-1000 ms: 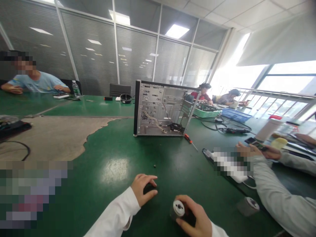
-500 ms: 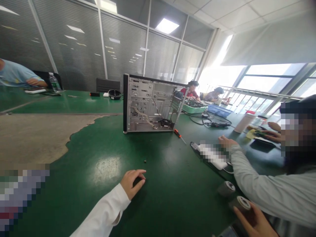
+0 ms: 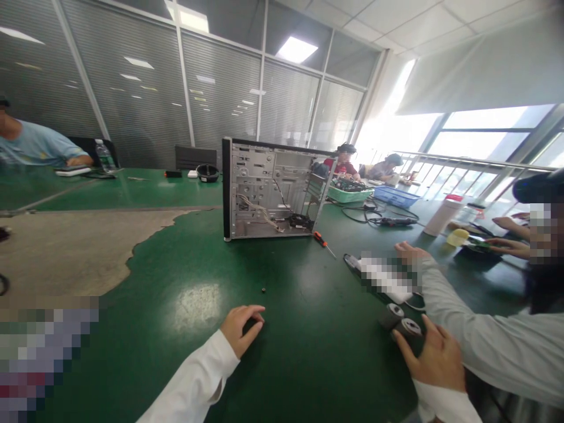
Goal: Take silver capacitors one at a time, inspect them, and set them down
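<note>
Left hand [image 3: 241, 330] resting on green tabletop [image 3: 308, 320], fingers curved and slightly apart over small dark object [image 3: 254, 326], too shadowed to identify; small screw [image 3: 263, 289] just beyond. Open computer case [image 3: 268, 189] upright farther ahead, orange-handled screwdriver [image 3: 320, 242] just beside it. Blurred power strip [image 3: 383, 276] near co-worker's hand [image 3: 408, 252]. Right hand [image 3: 434, 355], fingers spread and apart, touching near grey cylinder [image 3: 409, 329], which abuts second grey cylinder [image 3: 392, 315]
</note>
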Tool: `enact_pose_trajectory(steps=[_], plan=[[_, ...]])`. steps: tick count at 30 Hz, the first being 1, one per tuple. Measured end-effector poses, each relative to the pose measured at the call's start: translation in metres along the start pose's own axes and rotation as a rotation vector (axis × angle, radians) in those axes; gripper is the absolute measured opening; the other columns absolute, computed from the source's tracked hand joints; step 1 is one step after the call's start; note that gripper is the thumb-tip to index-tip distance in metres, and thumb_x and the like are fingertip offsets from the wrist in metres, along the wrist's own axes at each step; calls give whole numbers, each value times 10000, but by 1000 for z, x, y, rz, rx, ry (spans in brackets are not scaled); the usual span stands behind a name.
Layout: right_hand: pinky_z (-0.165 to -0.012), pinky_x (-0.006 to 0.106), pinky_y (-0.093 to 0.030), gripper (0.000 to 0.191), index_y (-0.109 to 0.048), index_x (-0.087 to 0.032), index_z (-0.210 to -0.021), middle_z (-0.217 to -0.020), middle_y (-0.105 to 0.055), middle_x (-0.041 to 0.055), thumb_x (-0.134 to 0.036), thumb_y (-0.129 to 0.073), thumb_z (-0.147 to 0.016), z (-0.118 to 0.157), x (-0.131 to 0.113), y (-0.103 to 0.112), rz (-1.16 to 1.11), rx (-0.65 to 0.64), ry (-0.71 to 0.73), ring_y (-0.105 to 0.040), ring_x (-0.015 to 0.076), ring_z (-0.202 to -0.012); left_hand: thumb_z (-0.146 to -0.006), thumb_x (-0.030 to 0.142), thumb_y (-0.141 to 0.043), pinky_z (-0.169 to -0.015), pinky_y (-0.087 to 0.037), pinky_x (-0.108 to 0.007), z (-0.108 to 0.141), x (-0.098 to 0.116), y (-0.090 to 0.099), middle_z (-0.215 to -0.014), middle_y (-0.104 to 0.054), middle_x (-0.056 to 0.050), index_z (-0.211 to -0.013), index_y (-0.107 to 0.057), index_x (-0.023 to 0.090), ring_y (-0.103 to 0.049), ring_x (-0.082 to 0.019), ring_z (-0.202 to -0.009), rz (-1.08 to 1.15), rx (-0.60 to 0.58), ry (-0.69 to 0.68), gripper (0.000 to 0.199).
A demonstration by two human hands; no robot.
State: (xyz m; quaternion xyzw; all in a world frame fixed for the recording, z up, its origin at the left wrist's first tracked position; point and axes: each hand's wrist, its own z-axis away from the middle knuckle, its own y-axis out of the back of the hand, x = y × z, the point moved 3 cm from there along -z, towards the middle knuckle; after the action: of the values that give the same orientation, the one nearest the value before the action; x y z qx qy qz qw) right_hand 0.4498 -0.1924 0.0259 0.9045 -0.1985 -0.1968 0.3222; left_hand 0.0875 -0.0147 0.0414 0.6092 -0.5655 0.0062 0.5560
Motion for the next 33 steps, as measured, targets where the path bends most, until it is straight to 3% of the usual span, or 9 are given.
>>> enact_pose_trajectory(steps=[3, 7, 9, 13, 17, 21, 25, 27, 33], plan=[[-801, 413, -348, 481, -401, -124, -1098, -1068, -435, 156, -321, -507, -671, 3, -55, 17, -64, 94, 225, -423, 285, -979, -727, 262, -413, -742, -404, -329, 0, -1, -1, -777, -633, -15, -944, -500, 196, -562, -162, -772, -5, -5, -7, 243], [-781, 335, -376, 418, -365, -177, -1133, -1101, -428, 108, -237, -428, -724, 13, -157, 6, -245, -425, 655, -428, 215, -962, -727, 247, -407, -746, -402, -338, -1, -4, -2, -781, -628, -18, -969, -478, 188, -560, -163, -776, -14, -12, -20, 258], [-761, 327, -380, 446, -333, -190, -1167, -1114, -424, 100, -181, -400, -725, 13, -202, -8, -275, -555, 766, -431, 204, -943, -728, 237, -405, -751, -401, -339, -1, -5, -3, -790, -626, -19, -985, -467, 188, -559, -163, -782, -23, -22, -29, 269], [-758, 328, -368, 451, -354, -210, -1159, -1128, -427, 90, -125, -395, -717, 3, -263, -48, -353, -559, 890, -414, 201, -944, -727, 218, -409, -747, -406, -337, 0, -7, -4, -815, -627, -23, -1004, -454, 189, -556, -168, -804, -48, -66, -39, 282], [-730, 285, -375, 283, -513, -197, -979, -990, -519, 66, -109, -370, -751, -2, -287, -83, -450, -490, 920, -435, 165, -878, -718, 199, -408, -738, -414, -343, 0, -8, -4, -803, -627, -25, -991, -463, 185, -558, -173, -795, -59, -44, -29, 279], [-690, 244, -385, 227, -564, -177, -825, -848, -559, 49, -112, -354, -773, 3, -278, -91, -483, -481, 942, -459, 135, -780, -718, 182, -409, -728, -428, -337, -1, -6, -2, -812, -626, -24, -996, -463, 188, -558, -169, -803, -97, -69, -61, 284], [-656, 259, -390, 223, -552, -198, -862, -835, -567, 42, -137, -354, -778, -9, -237, -64, -406, -395, 914, -475, 145, -741, -722, 160, -398, -728, -440, -349, 0, 0, -1, -851, -611, -47, -1005, -467, 174, -544, -177, -828, -227, -67, -155, 291], [-673, 270, -392, 241, -531, -192, -920, -856, -569, 53, -127, -352, -771, -25, -202, -41, -341, -279, 811, -489, 155, -769, -723, 158, -397, -762, -432, -377, 3, 5, -4, -923, -589, -69, -1008, -479, 170, -522, -196, -879, -338, -47, -250, 297], [-618, 368, -405, 262, -518, -187, -918, -796, -569, 94, -340, -394, -746, -55, -48, 31, -57, 100, 127, -523, 235, -693, -745, 148, -363, -895, -357, -393, 7, 12, -14, -1122, -495, -96, -1100, -428, 134, -397, -210, -1077, -480, 32, -372, 361]])
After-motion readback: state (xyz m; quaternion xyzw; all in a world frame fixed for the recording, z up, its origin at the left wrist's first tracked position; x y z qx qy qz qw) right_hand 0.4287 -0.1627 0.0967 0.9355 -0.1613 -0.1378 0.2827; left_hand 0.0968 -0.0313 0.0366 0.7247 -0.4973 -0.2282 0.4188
